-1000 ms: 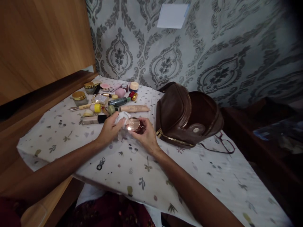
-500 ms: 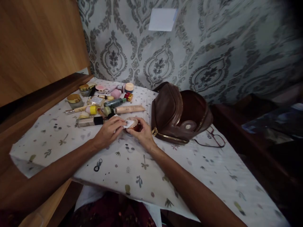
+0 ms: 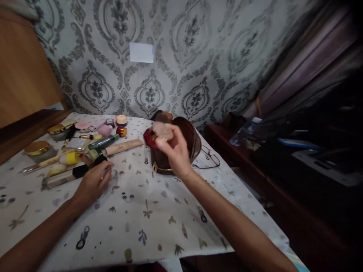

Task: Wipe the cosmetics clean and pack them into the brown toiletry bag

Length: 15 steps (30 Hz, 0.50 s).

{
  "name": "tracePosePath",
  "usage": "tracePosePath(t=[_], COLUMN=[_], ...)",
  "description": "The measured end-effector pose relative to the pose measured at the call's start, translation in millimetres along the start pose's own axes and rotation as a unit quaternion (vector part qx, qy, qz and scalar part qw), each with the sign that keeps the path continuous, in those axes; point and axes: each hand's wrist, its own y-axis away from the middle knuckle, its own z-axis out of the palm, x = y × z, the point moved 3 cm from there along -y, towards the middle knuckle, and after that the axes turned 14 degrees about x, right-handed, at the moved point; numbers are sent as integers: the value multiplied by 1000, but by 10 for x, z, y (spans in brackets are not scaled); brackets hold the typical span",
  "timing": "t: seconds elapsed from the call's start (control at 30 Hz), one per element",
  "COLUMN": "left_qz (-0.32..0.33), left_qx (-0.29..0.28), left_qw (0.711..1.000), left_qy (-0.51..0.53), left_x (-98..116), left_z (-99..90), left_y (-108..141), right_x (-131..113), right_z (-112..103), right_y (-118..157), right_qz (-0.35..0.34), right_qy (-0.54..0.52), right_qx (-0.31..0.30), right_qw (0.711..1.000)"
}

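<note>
My right hand (image 3: 178,151) is raised in front of the brown bag and holds a small round jar (image 3: 150,139) between thumb and fingers. The jar has a dark red body and a pale top; motion blurs it. Behind it the brown leather bag (image 3: 163,164) stands unzipped, its opening partly hidden by my hand. My left hand (image 3: 93,181) rests low on the tablecloth beside the cosmetics. Its fingers are curled round a crumpled whitish wipe (image 3: 112,178), which is blurred and partly covered. A foundation bottle with a black cap (image 3: 64,178) lies just left of it.
Several cosmetics lie at the left: a gold-lidded jar (image 3: 39,149), a green tube (image 3: 103,142), a beige tube (image 3: 124,146), a pink sponge (image 3: 104,130) and a small red jar (image 3: 121,131). Eyeglasses (image 3: 214,161) lie right of the bag. A plastic bottle (image 3: 246,130) is further right.
My hands have parted. The right one has lifted the jar up to the bag; the left one has moved away with the wipe, toward the cosmetics. The view has turned right.
</note>
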Motion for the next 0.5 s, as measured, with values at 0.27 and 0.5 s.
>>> tracePosePath(t=[0.27,0.5], left_qz=[24,38], left_qx=[7,-5], left_qw=[1000,999], left_qy=[-17,-23], left_x=[-25,1], left_z=[36,23], left_y=[-21,-3], right_x=[214,713], right_z=[-571,-456], right_y=[-906,-1079], right_qz=[102,193], right_qy=[147,275], right_qx=[180,157], right_qw=[967,929])
